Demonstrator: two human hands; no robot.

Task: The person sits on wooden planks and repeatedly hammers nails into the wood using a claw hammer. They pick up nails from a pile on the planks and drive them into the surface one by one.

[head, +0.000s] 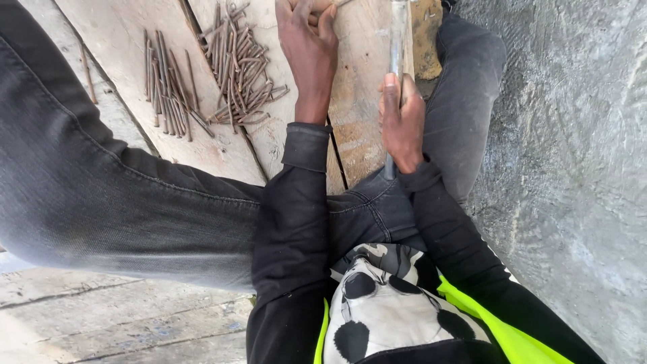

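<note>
My right hand [402, 123] grips a metal hammer handle [397, 40] that runs up out of the top of the frame; the head is hidden. My left hand [309, 42] rests on a wooden plank [360, 101] near the top edge, fingers pinched around something small, possibly a nail, partly cut off by the frame. Two piles of rusty nails [239, 64] lie on the planks to the left of my left hand.
My legs in dark jeans [101, 195] straddle the planks, the right knee [472, 67] beside the hammer. Rough grey concrete [573, 148] lies to the right. More weathered boards [114, 317] lie at the lower left.
</note>
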